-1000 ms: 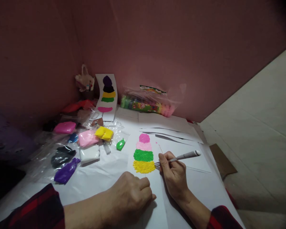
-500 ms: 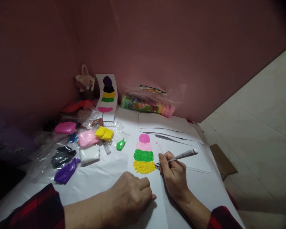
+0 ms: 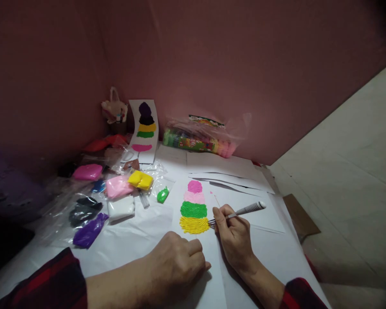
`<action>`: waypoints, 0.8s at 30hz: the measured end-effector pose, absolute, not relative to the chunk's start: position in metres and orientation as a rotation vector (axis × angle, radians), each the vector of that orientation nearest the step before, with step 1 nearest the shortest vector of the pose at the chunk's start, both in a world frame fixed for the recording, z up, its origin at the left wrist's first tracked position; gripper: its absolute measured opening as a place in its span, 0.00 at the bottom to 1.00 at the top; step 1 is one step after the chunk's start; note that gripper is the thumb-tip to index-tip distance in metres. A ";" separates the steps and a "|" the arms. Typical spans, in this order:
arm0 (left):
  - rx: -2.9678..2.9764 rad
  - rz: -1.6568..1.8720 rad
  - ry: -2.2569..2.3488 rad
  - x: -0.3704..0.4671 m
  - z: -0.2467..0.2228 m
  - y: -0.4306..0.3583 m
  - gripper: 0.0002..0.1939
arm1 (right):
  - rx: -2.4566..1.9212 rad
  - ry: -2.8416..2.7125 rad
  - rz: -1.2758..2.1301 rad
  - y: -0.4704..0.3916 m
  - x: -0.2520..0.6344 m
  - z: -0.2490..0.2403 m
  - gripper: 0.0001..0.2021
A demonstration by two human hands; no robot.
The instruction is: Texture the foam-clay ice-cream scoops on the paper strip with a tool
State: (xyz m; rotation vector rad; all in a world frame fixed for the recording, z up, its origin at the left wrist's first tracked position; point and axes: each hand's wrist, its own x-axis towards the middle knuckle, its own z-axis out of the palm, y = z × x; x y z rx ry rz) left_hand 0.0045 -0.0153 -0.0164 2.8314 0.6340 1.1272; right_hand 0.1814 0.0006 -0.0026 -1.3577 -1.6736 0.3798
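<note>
My right hand (image 3: 234,231) is closed around a fork (image 3: 249,209) with a striped handle. The fork's tines touch the right edge of a yellow clay layer (image 3: 194,225) on a white sheet (image 3: 209,274). Above the yellow lie a green layer (image 3: 193,209), a pale pink one (image 3: 194,197) and a bright pink one (image 3: 194,186). Ridges mark the yellow and green. My left hand (image 3: 176,266) rests on the sheet below the yellow layer, fingers curled; whether anything is under them is hidden.
Bagged clay lies at the left, including purple (image 3: 90,231), white (image 3: 121,207), yellow (image 3: 140,180) and green (image 3: 163,195). A card with coloured layers (image 3: 144,133) leans on the wall. Behind the sheets is a clear bag of coloured items (image 3: 199,139). Loose papers (image 3: 225,165) lie before it.
My right hand and the fork have shifted very slightly left, along the yellow layer's right edge. My left hand has stayed in place.
</note>
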 end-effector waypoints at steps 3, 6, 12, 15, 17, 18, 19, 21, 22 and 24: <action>2.851 1.102 0.634 0.004 -0.016 -0.015 0.15 | -1.365 -1.694 0.373 0.001 0.181 -0.003 0.21; 2.838 1.102 0.617 0.004 -0.016 -0.015 0.15 | -1.363 -1.673 0.387 0.000 0.182 -0.004 0.20; 2.811 1.102 0.638 0.004 -0.017 -0.016 0.16 | -1.347 -1.676 0.453 0.000 0.181 -0.004 0.20; 2.813 1.118 0.638 0.004 -0.017 -0.016 0.16 | -1.362 -1.684 0.418 0.001 0.181 -0.005 0.20; 2.819 1.116 0.635 0.004 -0.016 -0.016 0.17 | -1.368 -1.668 0.409 0.000 0.182 -0.005 0.20; 2.820 1.117 0.632 0.004 -0.016 -0.016 0.17 | -1.369 -1.658 0.415 0.000 0.182 -0.005 0.20; 2.820 1.113 0.631 0.004 -0.015 -0.016 0.17 | -1.366 -1.651 0.424 0.000 0.182 -0.004 0.19; 2.816 1.102 0.635 0.004 -0.014 -0.015 0.17 | -1.360 -1.645 0.445 0.001 0.182 -0.004 0.19; 2.812 1.103 0.639 0.004 -0.014 -0.015 0.17 | -1.361 -1.649 0.455 0.001 0.182 -0.003 0.19; 2.805 1.108 0.643 0.004 -0.014 -0.015 0.16 | -1.372 -1.664 0.451 0.001 0.182 -0.003 0.19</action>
